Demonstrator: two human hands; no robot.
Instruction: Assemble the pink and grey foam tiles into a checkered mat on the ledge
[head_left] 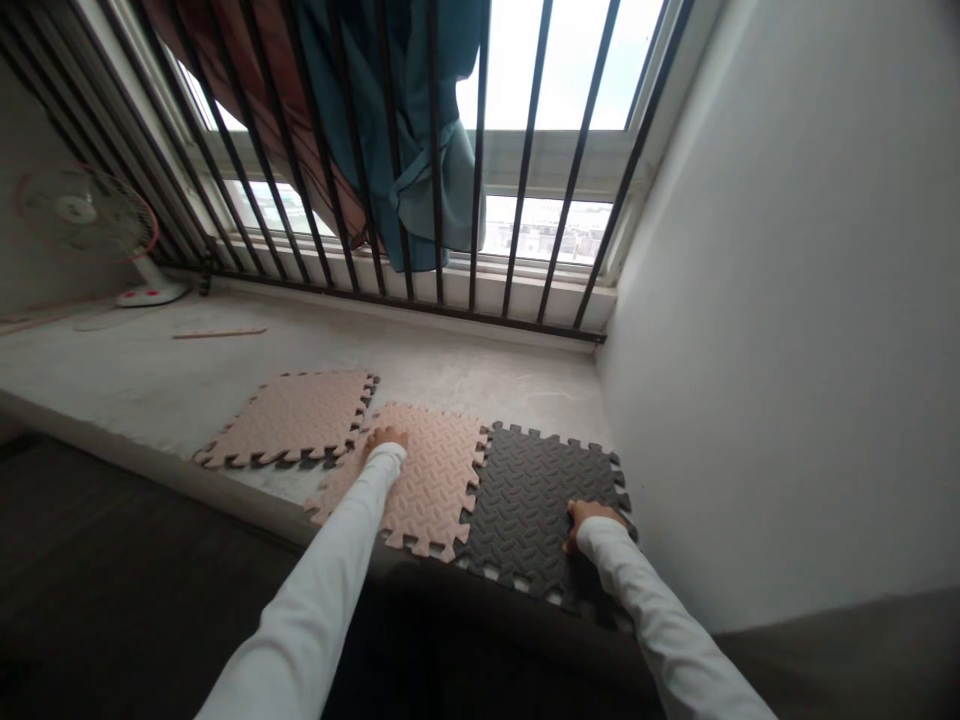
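Note:
A beige foam puzzle mat with a raised tread pattern lies on the pale ledge. Its right edge meets a dark grey foam puzzle mat, with the toothed edges lined up along the seam. My left hand rests on the left part of the beige mat, its fingers curled in. On the right side of the grey mat, my right hand is closed and bears down on the surface. Farther left is another beige foam mat, its right corner close to the middle mat; dark pieces show along its edges.
The ledge ends at a front edge near me. Metal bars stand before the window, with a blue curtain behind. A white wall borders the right. A fan and a thin reddish strip are at left.

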